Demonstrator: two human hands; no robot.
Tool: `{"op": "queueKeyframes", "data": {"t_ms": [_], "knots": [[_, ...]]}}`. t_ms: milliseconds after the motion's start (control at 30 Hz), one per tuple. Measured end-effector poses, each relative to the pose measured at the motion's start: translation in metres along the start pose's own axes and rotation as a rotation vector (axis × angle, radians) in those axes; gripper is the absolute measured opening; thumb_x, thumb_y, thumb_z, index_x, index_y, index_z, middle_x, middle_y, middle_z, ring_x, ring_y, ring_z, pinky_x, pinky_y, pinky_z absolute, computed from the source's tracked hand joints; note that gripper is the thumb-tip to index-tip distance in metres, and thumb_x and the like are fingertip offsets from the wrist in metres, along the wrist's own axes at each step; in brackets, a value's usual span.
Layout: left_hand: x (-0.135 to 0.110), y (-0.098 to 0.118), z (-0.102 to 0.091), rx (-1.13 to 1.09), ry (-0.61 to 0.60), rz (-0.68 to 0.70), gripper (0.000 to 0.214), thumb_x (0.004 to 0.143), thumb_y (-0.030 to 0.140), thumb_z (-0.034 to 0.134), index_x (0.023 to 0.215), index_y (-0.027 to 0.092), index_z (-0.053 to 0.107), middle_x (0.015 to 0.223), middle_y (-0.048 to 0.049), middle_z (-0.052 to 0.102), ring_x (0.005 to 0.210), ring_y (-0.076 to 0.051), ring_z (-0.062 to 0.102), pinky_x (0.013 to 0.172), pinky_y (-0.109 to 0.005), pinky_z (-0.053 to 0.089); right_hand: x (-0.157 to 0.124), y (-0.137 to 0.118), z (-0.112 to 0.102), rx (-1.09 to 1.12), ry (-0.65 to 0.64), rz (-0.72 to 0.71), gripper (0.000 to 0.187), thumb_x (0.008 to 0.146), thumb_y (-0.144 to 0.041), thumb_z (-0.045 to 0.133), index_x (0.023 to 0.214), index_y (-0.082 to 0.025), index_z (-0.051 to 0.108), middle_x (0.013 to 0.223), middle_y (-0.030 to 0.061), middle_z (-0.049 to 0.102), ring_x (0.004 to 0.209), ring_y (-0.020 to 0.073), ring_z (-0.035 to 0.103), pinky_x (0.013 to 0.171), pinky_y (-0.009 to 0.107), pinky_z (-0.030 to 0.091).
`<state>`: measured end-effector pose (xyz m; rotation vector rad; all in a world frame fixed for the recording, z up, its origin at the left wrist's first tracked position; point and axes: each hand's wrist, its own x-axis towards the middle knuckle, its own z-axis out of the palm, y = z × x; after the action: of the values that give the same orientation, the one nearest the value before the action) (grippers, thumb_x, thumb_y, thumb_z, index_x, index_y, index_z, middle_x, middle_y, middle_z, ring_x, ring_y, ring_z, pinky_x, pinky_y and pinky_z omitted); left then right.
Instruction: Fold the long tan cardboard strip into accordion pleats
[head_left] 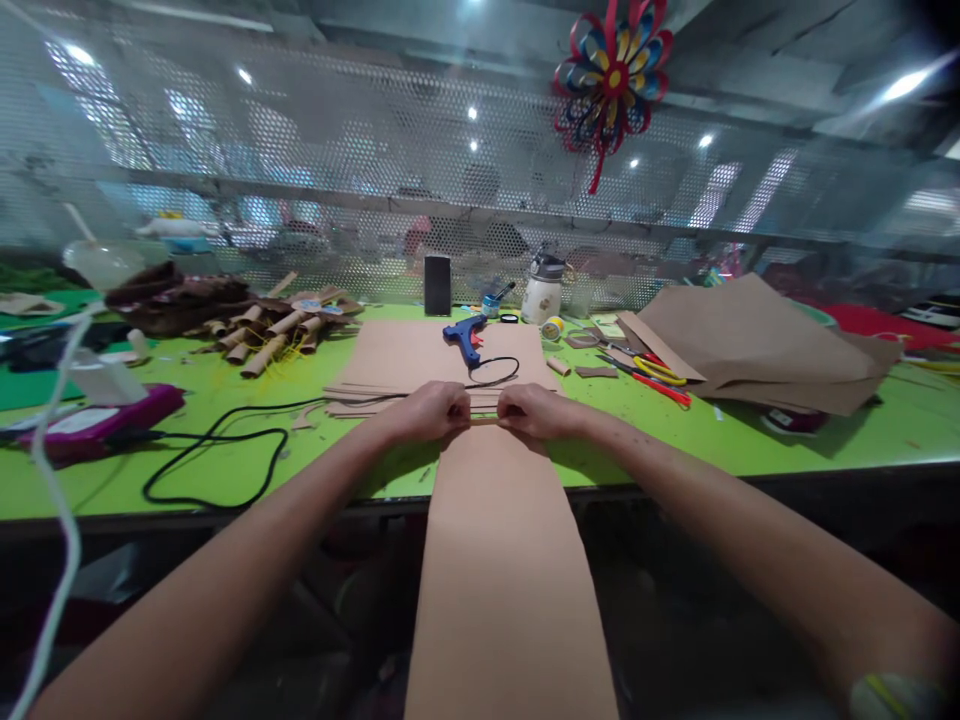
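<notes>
Brown paper | left hand and right hand pinch its far edge | seemingly rolling it; next calls for even pressure

That long, plain brown paper sheet runs back from the left hand and right hand, its far edge pinched by both.

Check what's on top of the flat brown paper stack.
A blue glue gun and black cord lie on the stack. They hide the paper beneath; the left hand and right hand hide part of the near edge.
</notes>
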<state>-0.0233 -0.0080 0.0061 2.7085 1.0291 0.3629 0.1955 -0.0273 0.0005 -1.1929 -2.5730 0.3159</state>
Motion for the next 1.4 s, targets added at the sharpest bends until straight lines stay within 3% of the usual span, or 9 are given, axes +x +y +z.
{"op": "queueKeyframes", "data": {"t_ms": [300, 600, 1100, 1400], "knots": [[-0.007, 0.004, 0.0, -0.007, 0.049, 0.057, 0.011, 0.072, 0.014, 0.051, 0.068, 0.015, 0.061, 0.07, -0.0007, 0.055, 0.063, -0.011, 0.049, 0.059, -0.021, 0.036, 0.001, 0.002, 0.002, -0.077, -0.003, -0.053, 0.006, 0.078, -0.016, 0.055, 0.074, -0.015, 0.06, 0.072, 0.0024, 0.057, 0.064, 0.0125, 0.045, 0.056, 0.023, 0.031], [-0.007, 0.002, 0.003, -0.024, 0.071, 0.072, 0.011, 0.073, 0.015, 0.051, 0.069, 0.014, 0.061, 0.071, -0.0013, 0.056, 0.064, -0.012, 0.049, 0.06, -0.021, 0.036, -0.01, -0.005, 0.003, -0.079, 0.042, -0.015, 0.005, 0.083, -0.019, 0.051, 0.08, -0.017, 0.055, 0.08, 0.0033, 0.055, 0.069, 0.0136, 0.044, 0.058, 0.023, 0.029], [-0.004, 0.005, 0.0, -0.014, 0.018, 0.03, 0.009, 0.074, 0.017, 0.052, 0.068, 0.016, 0.059, 0.074, -0.0023, 0.057, 0.066, -0.012, 0.05, 0.06, -0.022, 0.036, -0.021, 0.009, 0.02, -0.029, 0.248, -0.105, 0.007, 0.083, -0.016, 0.052, 0.076, -0.016, 0.05, 0.077, 0.0038, 0.05, 0.073, 0.0156, 0.044, 0.065, 0.026, 0.034], [-0.008, 0.005, 0.003, 0.086, 0.057, 0.067, 0.012, 0.078, 0.019, 0.049, 0.07, 0.016, 0.058, 0.076, -0.0032, 0.055, 0.067, -0.013, 0.05, 0.06, -0.022, 0.035, -0.036, 0.02, 0.011, -0.069, 0.19, -0.119, 0.009, 0.083, -0.014, 0.049, 0.075, -0.017, 0.048, 0.08, 0.0055, 0.05, 0.076, 0.017, 0.044, 0.067, 0.028, 0.035]]}}
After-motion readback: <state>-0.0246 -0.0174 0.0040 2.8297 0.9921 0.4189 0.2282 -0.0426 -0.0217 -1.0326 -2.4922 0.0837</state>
